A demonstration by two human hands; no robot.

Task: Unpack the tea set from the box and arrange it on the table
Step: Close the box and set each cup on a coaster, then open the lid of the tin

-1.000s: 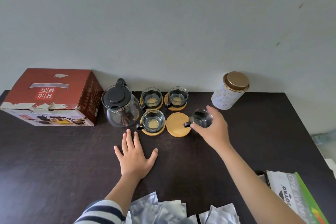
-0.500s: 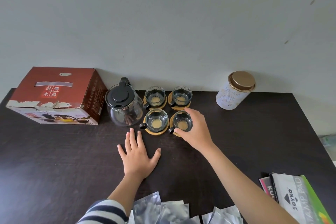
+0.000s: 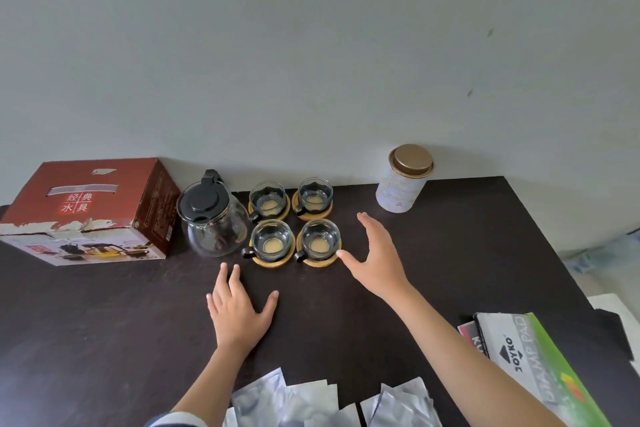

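Observation:
A glass teapot point(image 3: 212, 222) with a black lid stands on the dark table point(image 3: 104, 322), right of the red tea set box point(image 3: 86, 208). Several glass cups sit on bamboo coasters in a square beside it; the front right cup point(image 3: 319, 242) rests on its coaster point(image 3: 322, 261). My right hand point(image 3: 375, 258) hovers open just right of that cup, holding nothing, thumb tip near the coaster's edge. Flat on the table in front of the cups lies my left hand point(image 3: 239, 308), fingers spread.
A white tin with a gold lid point(image 3: 403, 182) stands at the back right by the wall. Silvery foil packets point(image 3: 311, 402) lie at the near edge. A green and white stamp pad box point(image 3: 533, 367) sits at the front right.
My right hand carried the last cup left, set it on the empty front right coaster, then let go and drew back to the right. My left hand stayed flat.

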